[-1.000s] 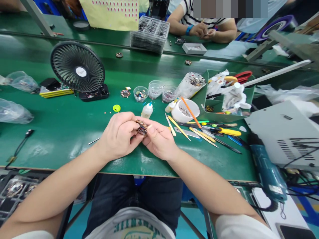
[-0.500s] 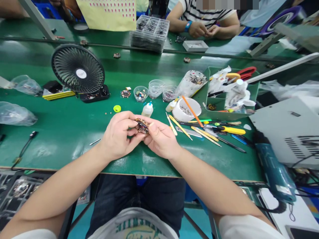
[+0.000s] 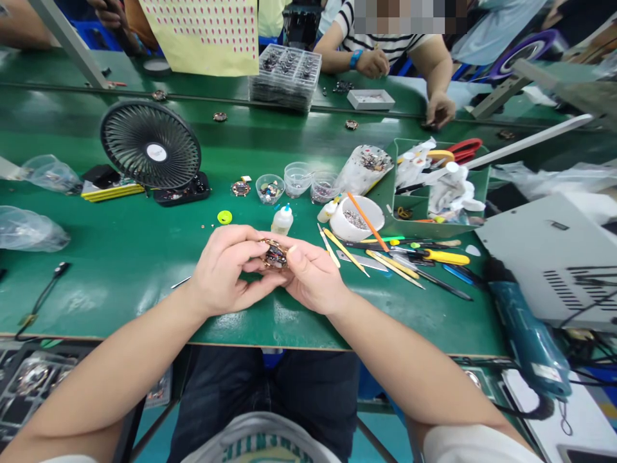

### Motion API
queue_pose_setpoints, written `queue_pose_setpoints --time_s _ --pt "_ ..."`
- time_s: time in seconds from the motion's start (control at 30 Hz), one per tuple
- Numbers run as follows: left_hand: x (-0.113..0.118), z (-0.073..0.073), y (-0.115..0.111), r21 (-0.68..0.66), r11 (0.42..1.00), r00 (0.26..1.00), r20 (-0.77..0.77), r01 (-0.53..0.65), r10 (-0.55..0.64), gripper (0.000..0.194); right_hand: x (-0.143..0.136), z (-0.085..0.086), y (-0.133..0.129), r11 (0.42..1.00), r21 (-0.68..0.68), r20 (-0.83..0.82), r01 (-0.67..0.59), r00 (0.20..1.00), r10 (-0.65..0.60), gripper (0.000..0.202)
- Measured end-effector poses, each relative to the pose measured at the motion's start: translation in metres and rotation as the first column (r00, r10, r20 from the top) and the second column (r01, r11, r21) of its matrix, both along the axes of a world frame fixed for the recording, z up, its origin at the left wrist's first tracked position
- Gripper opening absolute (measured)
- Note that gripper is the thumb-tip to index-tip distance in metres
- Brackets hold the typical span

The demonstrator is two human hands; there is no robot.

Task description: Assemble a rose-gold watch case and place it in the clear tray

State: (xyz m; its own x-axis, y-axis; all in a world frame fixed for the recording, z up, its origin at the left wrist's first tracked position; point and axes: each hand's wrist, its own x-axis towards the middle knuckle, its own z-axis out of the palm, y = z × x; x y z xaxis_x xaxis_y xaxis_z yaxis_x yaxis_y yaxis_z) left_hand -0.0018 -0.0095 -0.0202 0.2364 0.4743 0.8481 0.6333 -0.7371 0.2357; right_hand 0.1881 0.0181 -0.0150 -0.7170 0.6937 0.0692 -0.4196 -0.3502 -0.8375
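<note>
Between my two hands I hold a watch case (image 3: 275, 254) with a rose-gold rim and dark parts inside, a little above the green bench (image 3: 120, 270). The fingers of my left hand (image 3: 229, 270) close on its left edge. My right hand (image 3: 315, 273) pinches its right edge with the thumb on top. Just beyond my fingers stands a small dropper bottle (image 3: 282, 220) with a blue tip. A similar watch case (image 3: 240, 188) lies on the bench farther off, beside small clear cups (image 3: 270, 189) of parts.
A black fan (image 3: 151, 145) stands at the left. To the right lie a white bowl (image 3: 337, 226), several picks and a yellow-handled screwdriver (image 3: 448, 258), a green organizer (image 3: 434, 228) and a heat gun (image 3: 525, 328). A co-worker (image 3: 371, 63) sits across the bench.
The watch case has tilted, so more of its inside faces me, and my left fingers have shifted on it. Across the bench, the co-worker's hands have moved apart, one reaching towards the belt.
</note>
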Motion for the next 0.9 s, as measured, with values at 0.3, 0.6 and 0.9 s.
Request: queue_pose_setpoints --time_s 0.3,0.6,0.9 --pt "-0.001 0.008 -0.002 -0.043 0.998 0.996 0.077 0.050 -0.047 0.010 0.002 -0.006 -0.002 0.999 0.042 0.010 0.010 1.000 -0.010 0.054" --pt "0.003 0.014 -0.009 -0.027 0.995 0.986 0.142 0.092 -0.087 0.010 0.009 0.002 -0.008 0.967 0.245 0.051 0.062 0.996 -0.077 0.046" --pt "0.002 0.016 -0.012 -0.045 0.996 0.989 0.129 0.074 -0.068 0.012 0.010 0.005 -0.008 0.975 0.215 0.100 0.052 0.992 -0.075 0.057"
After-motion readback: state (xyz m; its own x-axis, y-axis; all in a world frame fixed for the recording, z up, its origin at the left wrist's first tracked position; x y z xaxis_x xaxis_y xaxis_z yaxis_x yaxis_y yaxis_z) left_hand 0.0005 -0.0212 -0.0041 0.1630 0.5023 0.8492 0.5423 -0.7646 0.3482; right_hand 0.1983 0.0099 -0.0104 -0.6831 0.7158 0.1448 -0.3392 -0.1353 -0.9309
